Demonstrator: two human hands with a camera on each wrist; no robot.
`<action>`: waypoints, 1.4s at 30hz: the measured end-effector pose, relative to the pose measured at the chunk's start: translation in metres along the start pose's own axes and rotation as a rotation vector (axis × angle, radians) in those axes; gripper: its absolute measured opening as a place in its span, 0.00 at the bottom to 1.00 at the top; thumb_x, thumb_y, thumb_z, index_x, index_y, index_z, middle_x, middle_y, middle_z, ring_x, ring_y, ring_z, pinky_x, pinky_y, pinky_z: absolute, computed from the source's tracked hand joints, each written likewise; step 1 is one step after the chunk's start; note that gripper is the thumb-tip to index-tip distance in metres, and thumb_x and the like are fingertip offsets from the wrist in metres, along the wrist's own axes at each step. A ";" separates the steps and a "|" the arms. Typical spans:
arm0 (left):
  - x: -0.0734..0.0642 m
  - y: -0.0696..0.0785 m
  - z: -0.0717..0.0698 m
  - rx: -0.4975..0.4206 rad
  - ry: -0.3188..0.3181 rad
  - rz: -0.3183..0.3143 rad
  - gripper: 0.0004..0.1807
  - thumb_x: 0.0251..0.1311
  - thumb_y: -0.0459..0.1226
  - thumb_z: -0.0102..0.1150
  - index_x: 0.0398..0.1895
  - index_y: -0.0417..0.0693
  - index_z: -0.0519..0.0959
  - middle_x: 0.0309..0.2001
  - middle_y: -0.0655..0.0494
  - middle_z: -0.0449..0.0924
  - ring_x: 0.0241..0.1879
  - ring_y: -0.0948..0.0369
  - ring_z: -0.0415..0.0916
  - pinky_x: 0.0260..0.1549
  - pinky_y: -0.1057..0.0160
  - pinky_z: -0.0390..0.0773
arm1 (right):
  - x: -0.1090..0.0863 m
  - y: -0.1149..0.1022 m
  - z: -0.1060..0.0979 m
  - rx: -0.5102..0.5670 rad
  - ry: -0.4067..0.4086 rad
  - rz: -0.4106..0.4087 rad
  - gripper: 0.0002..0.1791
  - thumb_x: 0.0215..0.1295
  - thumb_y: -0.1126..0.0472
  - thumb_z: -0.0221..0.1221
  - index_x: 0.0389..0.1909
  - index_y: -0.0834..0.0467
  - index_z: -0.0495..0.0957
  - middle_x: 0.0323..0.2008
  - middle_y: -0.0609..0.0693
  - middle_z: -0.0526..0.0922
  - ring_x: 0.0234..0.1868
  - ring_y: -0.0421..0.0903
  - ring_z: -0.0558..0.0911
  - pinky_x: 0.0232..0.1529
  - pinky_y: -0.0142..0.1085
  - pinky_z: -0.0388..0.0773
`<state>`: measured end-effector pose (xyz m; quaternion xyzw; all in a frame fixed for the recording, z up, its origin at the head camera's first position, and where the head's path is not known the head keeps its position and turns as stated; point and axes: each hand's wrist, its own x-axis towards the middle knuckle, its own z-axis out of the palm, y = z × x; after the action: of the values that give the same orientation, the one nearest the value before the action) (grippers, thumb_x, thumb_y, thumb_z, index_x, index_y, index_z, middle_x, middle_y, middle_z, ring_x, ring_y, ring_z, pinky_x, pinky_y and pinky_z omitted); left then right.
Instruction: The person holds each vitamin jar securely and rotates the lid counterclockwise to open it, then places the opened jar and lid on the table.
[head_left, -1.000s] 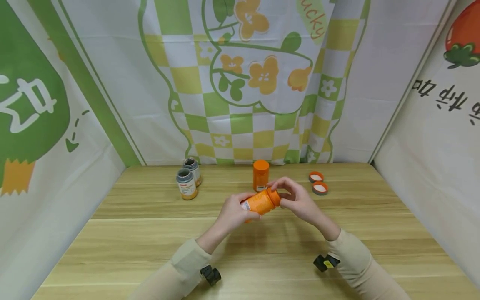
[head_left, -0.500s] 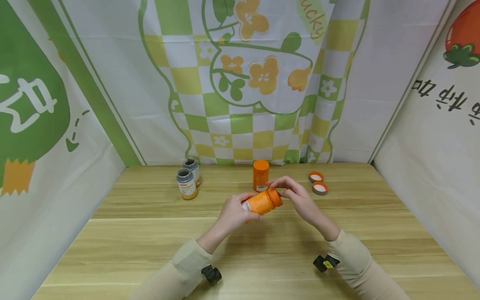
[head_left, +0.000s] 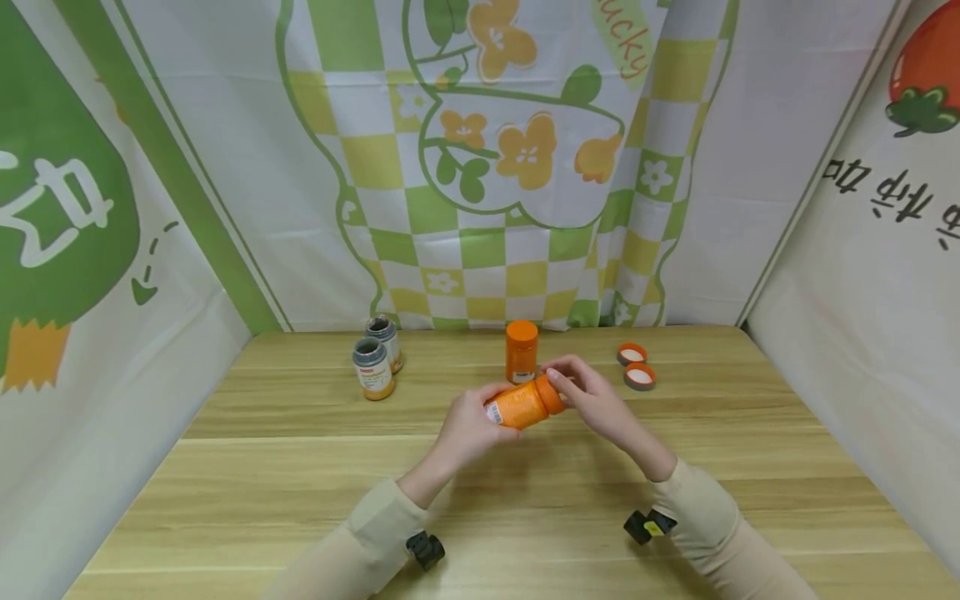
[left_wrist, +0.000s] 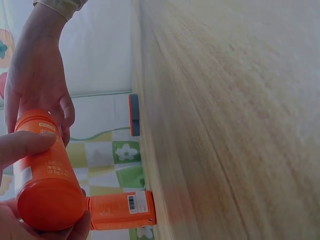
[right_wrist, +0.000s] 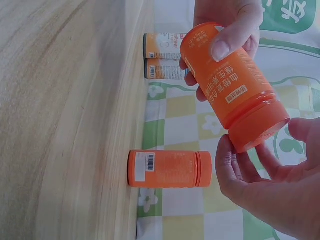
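Observation:
My left hand (head_left: 467,423) grips an orange pill bottle (head_left: 517,407) round its body, thumb across the label. The bottle tilts above the table, its orange screw cap (right_wrist: 260,125) up toward the right. At that cap, the fingers and thumb of my right hand (head_left: 596,400) pinch the rim from both sides. In the right wrist view, the cap sits on the bottle's neck. The bottle's base (left_wrist: 50,202) faces the left wrist camera. Just behind the hands stands a second orange bottle (head_left: 521,353), upright with its cap on.
Two lidless grey-necked jars, a front jar (head_left: 373,371) and a rear jar (head_left: 385,337), stand at the back left. At the back right, an orange-and-grey lid (head_left: 640,377) and another lid (head_left: 632,355) lie upside down on the wooden table (head_left: 300,483). Patterned cloth walls surround it.
The right fingers have shifted their place round the cap, and the thumb has come up onto its rim. The left hand and the bottle have barely moved.

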<state>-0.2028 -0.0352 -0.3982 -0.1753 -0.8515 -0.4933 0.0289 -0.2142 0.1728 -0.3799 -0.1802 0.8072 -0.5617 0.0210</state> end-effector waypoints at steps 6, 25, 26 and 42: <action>0.001 -0.001 0.002 0.016 0.026 -0.002 0.32 0.34 0.31 0.73 0.51 0.47 0.79 0.42 0.52 0.82 0.36 0.59 0.74 0.36 0.60 0.74 | 0.001 0.002 0.001 -0.023 -0.019 0.097 0.27 0.70 0.47 0.49 0.59 0.63 0.68 0.55 0.62 0.74 0.48 0.50 0.78 0.42 0.41 0.81; 0.000 -0.001 0.000 0.033 0.062 -0.011 0.32 0.33 0.30 0.72 0.50 0.49 0.79 0.42 0.52 0.82 0.36 0.59 0.74 0.35 0.61 0.74 | 0.000 0.002 0.001 0.002 -0.041 0.086 0.25 0.69 0.50 0.53 0.59 0.62 0.68 0.55 0.62 0.74 0.48 0.53 0.79 0.43 0.45 0.81; 0.000 0.000 0.000 0.027 0.058 -0.013 0.32 0.34 0.30 0.72 0.51 0.49 0.79 0.43 0.51 0.82 0.36 0.58 0.74 0.35 0.60 0.74 | 0.000 0.002 0.001 -0.002 -0.043 0.076 0.25 0.69 0.50 0.53 0.59 0.63 0.68 0.55 0.62 0.74 0.49 0.54 0.79 0.43 0.45 0.81; -0.001 0.000 -0.003 -0.022 0.037 -0.013 0.32 0.31 0.31 0.76 0.49 0.47 0.80 0.42 0.52 0.83 0.37 0.59 0.74 0.38 0.59 0.74 | -0.002 0.000 -0.003 -0.016 -0.067 -0.102 0.19 0.67 0.60 0.55 0.57 0.60 0.71 0.54 0.62 0.76 0.52 0.58 0.78 0.44 0.40 0.80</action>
<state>-0.2026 -0.0377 -0.3964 -0.1608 -0.8465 -0.5060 0.0395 -0.2129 0.1756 -0.3790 -0.2399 0.8004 -0.5491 0.0180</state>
